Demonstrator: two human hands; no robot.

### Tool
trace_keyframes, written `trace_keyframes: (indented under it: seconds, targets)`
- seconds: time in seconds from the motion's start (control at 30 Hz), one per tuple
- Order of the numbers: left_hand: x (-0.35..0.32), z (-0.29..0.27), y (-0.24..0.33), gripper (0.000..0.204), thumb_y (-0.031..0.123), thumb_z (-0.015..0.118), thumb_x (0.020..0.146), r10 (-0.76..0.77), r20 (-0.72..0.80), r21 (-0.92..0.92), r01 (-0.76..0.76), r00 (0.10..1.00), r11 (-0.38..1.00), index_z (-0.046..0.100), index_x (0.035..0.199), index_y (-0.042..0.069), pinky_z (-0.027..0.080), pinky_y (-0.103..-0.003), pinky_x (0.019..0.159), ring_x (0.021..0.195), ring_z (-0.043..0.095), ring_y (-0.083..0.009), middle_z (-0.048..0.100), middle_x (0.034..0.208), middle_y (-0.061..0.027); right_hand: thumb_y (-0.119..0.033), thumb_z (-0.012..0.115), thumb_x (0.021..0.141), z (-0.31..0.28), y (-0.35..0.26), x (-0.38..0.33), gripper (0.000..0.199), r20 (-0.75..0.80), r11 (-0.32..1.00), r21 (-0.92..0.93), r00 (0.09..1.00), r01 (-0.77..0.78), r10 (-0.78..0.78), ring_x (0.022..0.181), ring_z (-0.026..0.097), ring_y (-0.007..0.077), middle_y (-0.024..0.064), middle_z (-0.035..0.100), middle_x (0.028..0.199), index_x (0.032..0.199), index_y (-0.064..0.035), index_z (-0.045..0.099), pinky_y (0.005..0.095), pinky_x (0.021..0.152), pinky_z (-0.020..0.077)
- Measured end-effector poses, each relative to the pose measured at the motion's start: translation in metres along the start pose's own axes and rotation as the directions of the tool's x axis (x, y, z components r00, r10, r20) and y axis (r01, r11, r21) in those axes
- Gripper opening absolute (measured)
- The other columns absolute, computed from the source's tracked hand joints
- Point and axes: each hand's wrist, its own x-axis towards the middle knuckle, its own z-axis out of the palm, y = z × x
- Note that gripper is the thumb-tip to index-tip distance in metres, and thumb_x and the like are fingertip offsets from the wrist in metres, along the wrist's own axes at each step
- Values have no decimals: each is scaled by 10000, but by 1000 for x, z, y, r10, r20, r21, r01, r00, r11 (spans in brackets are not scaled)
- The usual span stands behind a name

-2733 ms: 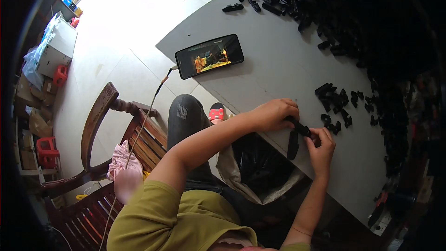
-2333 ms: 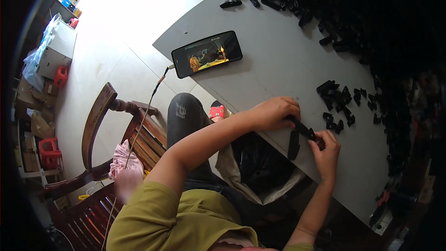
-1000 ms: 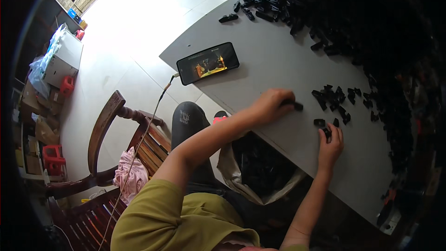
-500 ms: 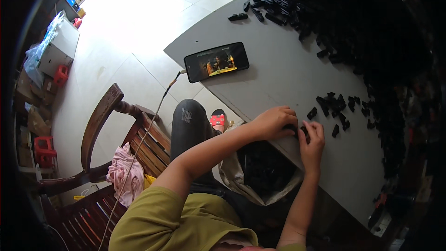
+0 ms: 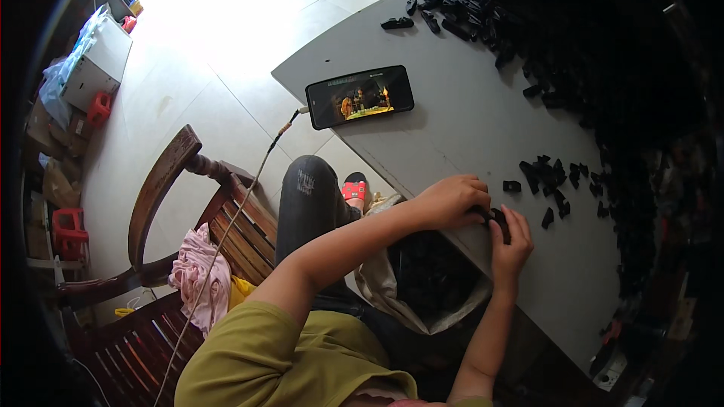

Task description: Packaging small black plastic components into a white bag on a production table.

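Both of my hands meet over the table's near edge, around a small black plastic part (image 5: 498, 218). My left hand (image 5: 461, 201) is closed, its fingertips pinching the part's left side. My right hand (image 5: 512, 243) curls round the other side, thumb and fingers on it. The part's exact shape is mostly hidden by my fingers. Just beyond them lies a single black piece (image 5: 512, 186), with a loose cluster of similar pieces (image 5: 547, 173) to its right. Below my hands, an open sack (image 5: 375, 286) at my lap holds many black parts.
A phone (image 5: 360, 96) with a lit screen lies on the pale table (image 5: 445, 136), its cable (image 5: 260, 169) running down left. A big heap of black parts (image 5: 467, 7) lines the far and right sides. A wooden chair (image 5: 162, 188) with pink cloth (image 5: 202, 275) stands left.
My hands have shifted slightly, and more of the black part shows between them. The single piece beyond them lies at a different angle. The whole view has moved a little.
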Motion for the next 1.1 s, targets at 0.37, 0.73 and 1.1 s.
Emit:
trace_keyframes:
  seconds: [0.37,0.73,1.1]
  targets:
    - [-1,0,0,185,134,716,726,-2,-11,2,2,1000,1000,636,867,45,461,-375,810,910,557,-277,592,878,-76,38,714,705,-8,10,-12,298,24,999,40,1000,14,-15,862,612,285,126,617,955,993,7,644,356,753,496]
    - [4,-2,-8,199,108,729,683,-20,68,-87,26,997,996,640,844,32,469,-384,798,924,582,-294,622,899,-92,73,733,649,-19,19,8,275,193,964,243,980,-104,57,780,579,193,83,602,864,910,40,651,259,704,462]
    - [0,2,-14,198,108,722,684,46,51,-150,-38,998,988,640,840,18,472,-395,793,926,590,-303,624,894,-109,-5,750,675,-6,18,7,265,273,984,180,962,-20,-30,865,568,204,70,584,919,931,-1,685,289,780,458]
